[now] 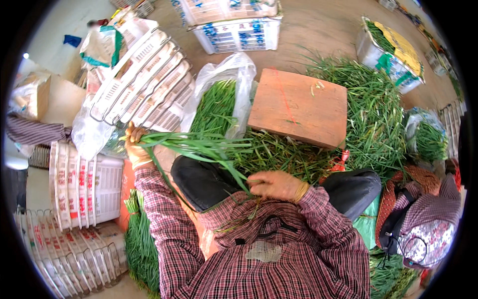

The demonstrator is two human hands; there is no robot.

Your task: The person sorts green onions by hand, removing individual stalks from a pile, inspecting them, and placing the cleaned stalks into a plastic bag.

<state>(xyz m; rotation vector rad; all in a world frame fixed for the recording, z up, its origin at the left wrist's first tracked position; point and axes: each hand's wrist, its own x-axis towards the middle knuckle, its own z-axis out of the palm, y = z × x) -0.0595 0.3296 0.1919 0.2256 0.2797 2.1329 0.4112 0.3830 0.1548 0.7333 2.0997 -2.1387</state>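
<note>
Hands [279, 185]: two. Wooden board [298, 107]: one. Top-centre white crates [236, 37]: two. Tilted crates [144, 79]: apparently four or more, partly overlapped.

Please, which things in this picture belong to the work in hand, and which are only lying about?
Likely in use:
green leaves in the left hand
loose green pile
bagged greens

Apparently unused:
blue scrap
white bag with green edging

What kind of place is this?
Probably a vegetable sorting or packing room: there are stacked white crates, a big heap of long green leaves, and a clear plastic bag with greens inside.
</note>
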